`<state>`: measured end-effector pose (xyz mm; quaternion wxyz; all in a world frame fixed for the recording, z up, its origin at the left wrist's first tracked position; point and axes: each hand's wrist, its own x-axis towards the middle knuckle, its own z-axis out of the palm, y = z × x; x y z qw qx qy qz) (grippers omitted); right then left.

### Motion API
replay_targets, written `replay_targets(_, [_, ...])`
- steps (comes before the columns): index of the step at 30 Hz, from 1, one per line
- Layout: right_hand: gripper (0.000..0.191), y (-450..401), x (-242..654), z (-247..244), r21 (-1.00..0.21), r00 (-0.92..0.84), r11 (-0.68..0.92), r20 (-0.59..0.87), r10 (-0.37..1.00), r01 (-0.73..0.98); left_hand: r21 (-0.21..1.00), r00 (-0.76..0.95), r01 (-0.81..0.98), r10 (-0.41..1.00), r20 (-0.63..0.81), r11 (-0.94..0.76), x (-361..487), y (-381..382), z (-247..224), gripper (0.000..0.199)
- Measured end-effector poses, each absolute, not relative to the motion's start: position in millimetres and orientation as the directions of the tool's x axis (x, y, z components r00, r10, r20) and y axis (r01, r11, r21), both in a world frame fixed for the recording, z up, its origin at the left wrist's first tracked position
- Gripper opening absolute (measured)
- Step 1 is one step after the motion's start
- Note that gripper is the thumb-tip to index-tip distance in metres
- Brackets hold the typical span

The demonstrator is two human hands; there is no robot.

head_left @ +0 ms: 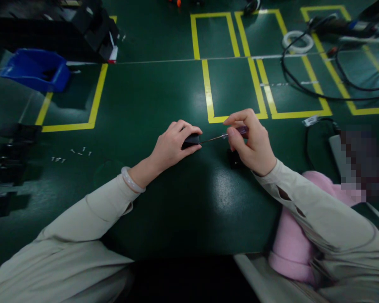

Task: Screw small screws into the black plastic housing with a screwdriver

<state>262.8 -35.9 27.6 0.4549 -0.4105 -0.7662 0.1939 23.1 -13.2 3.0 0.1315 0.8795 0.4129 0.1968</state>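
A small black block point(191, 141) is gripped between the thumb and fingers of my left hand point(173, 145), low over the green table point(151, 97). My right hand point(251, 141) is closed around the handle of a thin screwdriver point(224, 136). Its shaft points left, and the tip meets or nearly meets the right end of the block, at a small bright spot. Just below my right hand a second small black part point(235, 160) lies on the table, partly covered by the fingers.
Several small screws point(80, 152) lie at the left, near dark parts point(14, 160) along the edge. A blue bin point(36, 69) stands upper left. At the right are a tape ring point(297, 42), black cables point(306, 88) and a pink cloth item point(293, 244).
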Motion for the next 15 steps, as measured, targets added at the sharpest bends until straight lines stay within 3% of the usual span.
replay_targets(15, [0.015, -35.1, 263.0, 27.8, -0.676, -0.254, 0.587, 0.534, 0.807, 0.446, 0.402, 0.579, 0.668, 0.777, 0.247, -0.626, 22.9, -13.6, 3.0, 0.032])
